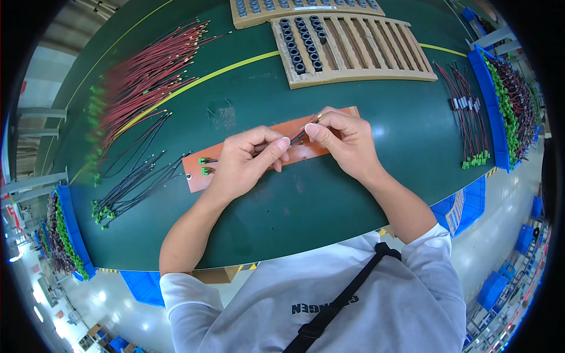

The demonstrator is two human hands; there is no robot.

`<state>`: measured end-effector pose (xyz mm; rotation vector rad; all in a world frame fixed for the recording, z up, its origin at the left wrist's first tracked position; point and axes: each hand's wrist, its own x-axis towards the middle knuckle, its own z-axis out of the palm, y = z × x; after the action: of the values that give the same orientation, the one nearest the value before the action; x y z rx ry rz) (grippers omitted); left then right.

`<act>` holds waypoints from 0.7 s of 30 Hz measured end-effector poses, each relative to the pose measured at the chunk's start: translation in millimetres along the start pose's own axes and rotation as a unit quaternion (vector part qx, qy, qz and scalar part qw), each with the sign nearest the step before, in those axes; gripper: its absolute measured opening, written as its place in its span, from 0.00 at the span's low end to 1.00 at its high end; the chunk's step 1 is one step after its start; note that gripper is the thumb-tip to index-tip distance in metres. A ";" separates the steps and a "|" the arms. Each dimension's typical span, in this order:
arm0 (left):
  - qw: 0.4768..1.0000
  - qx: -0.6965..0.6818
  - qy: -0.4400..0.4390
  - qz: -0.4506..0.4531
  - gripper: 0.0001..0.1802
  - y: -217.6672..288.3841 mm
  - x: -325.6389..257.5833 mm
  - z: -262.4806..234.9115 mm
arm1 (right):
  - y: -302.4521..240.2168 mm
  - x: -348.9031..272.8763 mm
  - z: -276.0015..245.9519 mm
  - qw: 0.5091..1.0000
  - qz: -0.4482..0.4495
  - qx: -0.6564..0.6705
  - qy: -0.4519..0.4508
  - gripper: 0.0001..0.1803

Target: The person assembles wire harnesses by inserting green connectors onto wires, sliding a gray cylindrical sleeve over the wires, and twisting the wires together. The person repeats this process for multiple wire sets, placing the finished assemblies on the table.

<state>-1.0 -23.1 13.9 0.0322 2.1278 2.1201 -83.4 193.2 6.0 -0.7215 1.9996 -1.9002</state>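
Over an orange strip-shaped board [198,182] on the green table, both my hands hold a red and black wire cable [298,136]. My left hand [247,162] is closed, its thumb and fingers pinching the wires near the board's middle. Farther right, my right hand [348,141] pinches the cable near its brass-coloured terminal end [318,118]. Two green connectors [206,171] poke out left of my left hand, above the board's left end. The wires between them and my fingers are partly hidden by the left hand.
Red wires [147,82] spread at far left, with black wires [132,187] nearer. Cardboard trays, one with black rings [301,50], stand at the back. A bundle with white sleeves [468,105] lies right. Blue bins [493,109] of cables flank the green table [259,229].
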 end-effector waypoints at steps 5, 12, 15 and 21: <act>1.000 -0.006 -0.008 0.000 0.08 1.3 0.6 -2.6 | -4.1 0.4 0.3 1.000 0.015 0.014 -0.001 0.11; 1.000 -0.004 -0.018 -0.014 0.08 3.1 0.6 -5.6 | -5.3 1.1 0.0 0.999 0.025 0.035 -0.013 0.11; 1.000 -0.001 -0.020 -0.009 0.08 3.5 0.4 -6.0 | -8.5 1.5 0.8 0.998 0.035 0.054 -0.015 0.11; 1.000 0.000 -0.023 -0.014 0.08 2.2 1.0 -7.4 | -7.9 1.9 -0.6 0.998 0.028 0.051 -0.020 0.11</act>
<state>-3.0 -30.3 16.0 0.0495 2.0909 2.0820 -84.0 192.6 14.1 -0.6644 1.8650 -1.9248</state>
